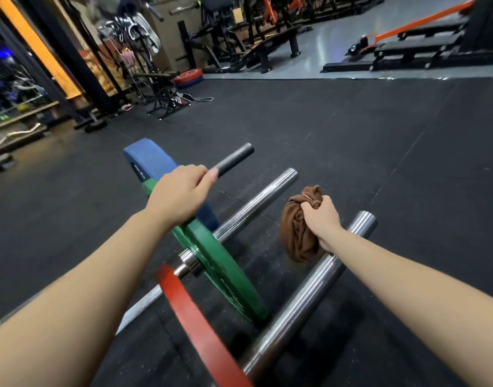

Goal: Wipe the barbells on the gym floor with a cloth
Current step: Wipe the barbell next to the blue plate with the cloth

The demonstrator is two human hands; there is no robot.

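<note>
Barbells (262,203), three steel bars on black rubber floor (351,135), long axes near-left to far-right. Left grip (181,196) wraps far black sleeve (237,159); right grip (320,216) clutches bunched brown cloth (295,233) just left of nearest chrome sleeve (309,291).

Two bare forearms, slender and smooth, show from wrist to elbow, one on either side of the green plate (211,255). The left hand (181,195) and right hand (320,216) are bare too, and the left shows one short, rounded nail.

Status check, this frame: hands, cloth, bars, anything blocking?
Left hand grips dark bar sleeve. Right hand holds bunched brown cloth beside near chrome sleeve, contact unclear. Outer sleeve ends unobstructed.
</note>
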